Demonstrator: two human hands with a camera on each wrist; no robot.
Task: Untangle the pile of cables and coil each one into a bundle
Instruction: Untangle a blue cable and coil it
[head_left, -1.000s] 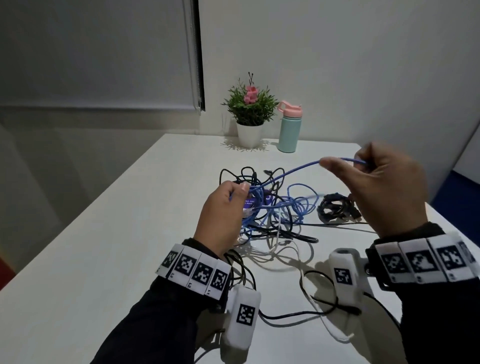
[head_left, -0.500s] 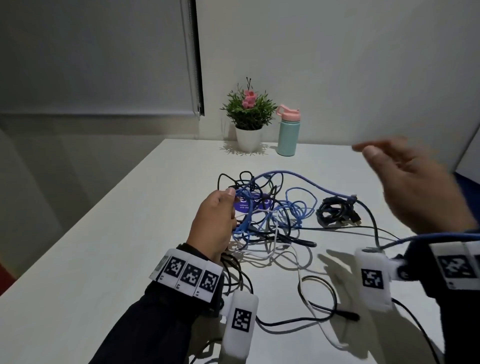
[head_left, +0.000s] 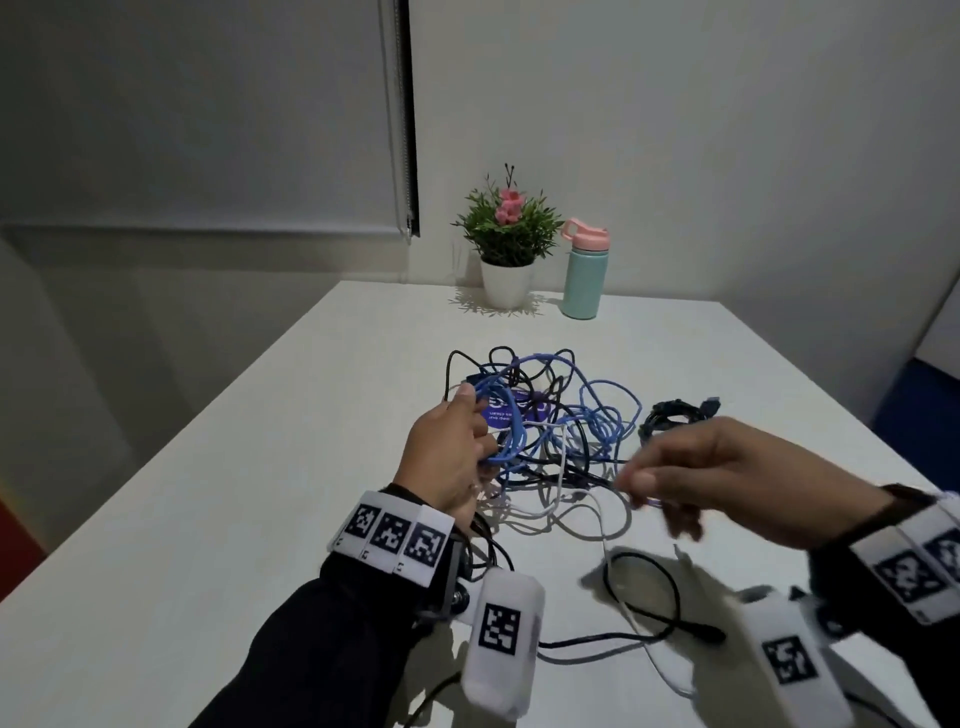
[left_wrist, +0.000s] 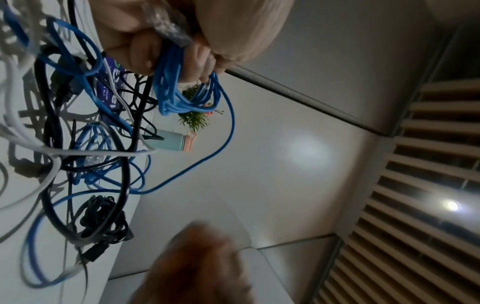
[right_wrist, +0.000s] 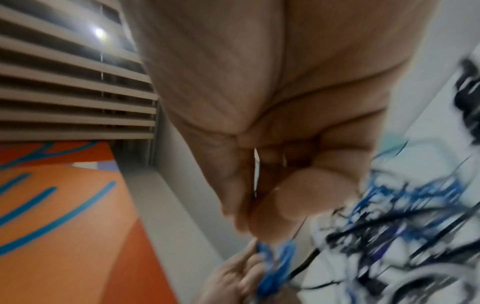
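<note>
A tangle of blue, black and white cables (head_left: 566, 447) lies mid-table. My left hand (head_left: 447, 457) grips several loops of the blue cable (head_left: 511, 434), held just above the pile; the left wrist view shows the looped blue cable (left_wrist: 171, 92) hanging from the curled fingers (left_wrist: 145, 53), one strand trailing back into the tangle. My right hand (head_left: 691, 478) is blurred, low over the pile's near right side, fingers curled toward the thumb (right_wrist: 309, 197). Whether it pinches a strand is unclear. A bundled black cable (head_left: 670, 415) rests right of the pile.
A potted plant (head_left: 506, 244) and a teal bottle with a pink lid (head_left: 584, 275) stand at the far edge of the white table (head_left: 249, 499). A purple card (head_left: 511, 413) lies under the tangle. A black lead (head_left: 670, 597) loops near the front edge.
My right hand let go of the blue strand, swung out to the right, and has now come back down and left toward the pile. The left hand kept its grip on the blue loops.
</note>
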